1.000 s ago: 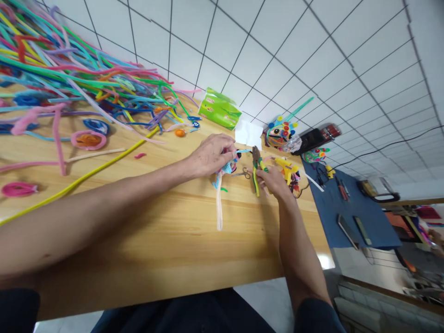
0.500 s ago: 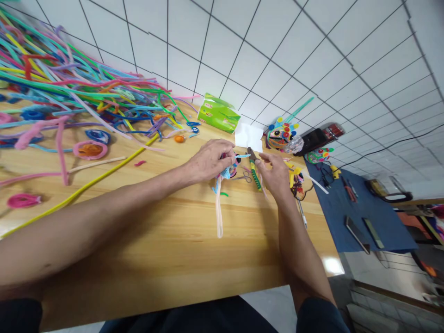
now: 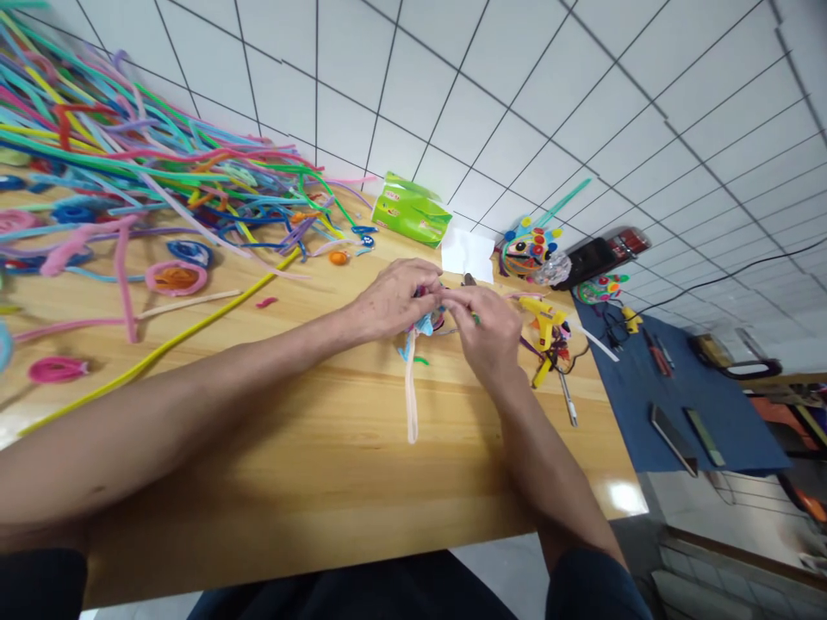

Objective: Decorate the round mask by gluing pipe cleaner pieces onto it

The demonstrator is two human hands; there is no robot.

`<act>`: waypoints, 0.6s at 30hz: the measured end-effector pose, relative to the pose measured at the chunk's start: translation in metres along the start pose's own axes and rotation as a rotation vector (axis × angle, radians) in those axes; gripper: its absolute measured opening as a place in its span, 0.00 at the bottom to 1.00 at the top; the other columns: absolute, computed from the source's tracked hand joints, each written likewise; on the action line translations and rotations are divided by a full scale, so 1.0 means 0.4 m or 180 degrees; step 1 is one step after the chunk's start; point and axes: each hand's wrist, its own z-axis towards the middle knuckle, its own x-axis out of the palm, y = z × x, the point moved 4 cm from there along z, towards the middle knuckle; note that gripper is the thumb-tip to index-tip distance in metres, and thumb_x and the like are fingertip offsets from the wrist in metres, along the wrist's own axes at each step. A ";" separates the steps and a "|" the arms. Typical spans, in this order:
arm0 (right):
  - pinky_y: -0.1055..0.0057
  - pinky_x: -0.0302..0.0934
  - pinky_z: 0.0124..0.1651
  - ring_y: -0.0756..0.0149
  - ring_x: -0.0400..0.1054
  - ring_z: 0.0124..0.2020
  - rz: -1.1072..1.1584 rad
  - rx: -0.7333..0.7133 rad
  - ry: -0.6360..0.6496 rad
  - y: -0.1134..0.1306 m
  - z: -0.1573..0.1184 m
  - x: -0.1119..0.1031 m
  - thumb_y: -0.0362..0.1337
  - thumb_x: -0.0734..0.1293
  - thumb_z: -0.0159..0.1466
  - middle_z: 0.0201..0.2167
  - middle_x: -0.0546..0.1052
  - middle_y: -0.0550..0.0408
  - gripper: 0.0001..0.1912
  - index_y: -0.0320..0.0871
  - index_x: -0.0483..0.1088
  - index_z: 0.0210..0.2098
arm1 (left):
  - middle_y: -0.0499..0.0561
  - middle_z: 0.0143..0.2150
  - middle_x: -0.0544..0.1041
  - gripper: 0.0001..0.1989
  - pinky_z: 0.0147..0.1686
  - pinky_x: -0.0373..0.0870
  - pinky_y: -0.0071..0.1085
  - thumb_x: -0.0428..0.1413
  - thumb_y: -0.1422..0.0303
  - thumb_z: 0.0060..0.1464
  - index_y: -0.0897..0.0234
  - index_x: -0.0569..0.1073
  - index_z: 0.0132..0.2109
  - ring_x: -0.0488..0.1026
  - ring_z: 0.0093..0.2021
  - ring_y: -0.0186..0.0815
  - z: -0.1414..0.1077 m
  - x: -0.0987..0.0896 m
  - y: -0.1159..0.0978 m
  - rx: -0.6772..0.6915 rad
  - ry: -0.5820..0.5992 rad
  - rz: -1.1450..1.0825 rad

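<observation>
Small and colourful, a pipe-cleaner figure point(image 3: 425, 325) in light blue, pink and dark tones is held in my left hand point(image 3: 401, 300), whose closed fingers cover much of it. My right hand point(image 3: 488, 331) pinches at the figure's upper right, thumb and fingertips touching those of the left. The light blue pipe-cleaner end that stuck out there is now hidden by the fingers. From the figure's underside a pale folded pipe cleaner point(image 3: 412, 400) stretches down over the wooden table. Behind the right hand only the dark tip of the pliers point(image 3: 469, 279) and a bit of handle show.
A heap of pipe cleaners point(image 3: 194, 164) spreads at the left, with a long yellow one point(image 3: 174, 340) nearer. A green tissue pack point(image 3: 412, 211) and white paper point(image 3: 466, 254) lie behind. Rightward are a yellow glue gun point(image 3: 546, 319), decorated pieces point(image 3: 530, 250) and a blue mat point(image 3: 646, 379).
My right hand has moved left from beside the pliers to the figure, and its fingers have closed at the light blue end. My left hand keeps its hold.
</observation>
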 end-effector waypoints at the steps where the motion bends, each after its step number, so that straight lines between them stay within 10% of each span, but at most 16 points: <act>1: 0.59 0.72 0.52 0.57 0.78 0.44 0.0165 0.0192 0.0037 -0.015 0.015 -0.004 0.46 0.68 0.71 0.40 0.85 0.51 0.12 0.49 0.82 0.41 | 0.52 0.41 0.86 0.08 0.64 0.70 0.44 0.58 0.70 0.62 0.61 0.79 0.33 0.78 0.62 0.44 0.000 -0.001 -0.003 0.0012 0.0015 -0.0008; 6: 0.69 0.64 0.34 0.66 0.70 0.28 0.0573 0.0756 0.0406 -0.062 0.046 -0.001 0.48 0.70 0.65 0.26 0.78 0.58 0.14 0.44 0.79 0.33 | 0.51 0.39 0.85 0.09 0.63 0.71 0.43 0.57 0.71 0.62 0.61 0.78 0.32 0.78 0.61 0.44 0.001 -0.004 -0.008 -0.0004 0.0019 -0.0022; 18: 0.67 0.54 0.33 0.68 0.60 0.24 -0.0401 0.0397 -0.0028 -0.011 0.071 -0.009 0.47 0.68 0.67 0.18 0.67 0.61 0.20 0.46 0.66 0.21 | 0.52 0.41 0.83 0.09 0.55 0.73 0.39 0.57 0.72 0.61 0.62 0.77 0.32 0.80 0.47 0.40 0.005 -0.005 -0.002 -0.0005 -0.0057 -0.0090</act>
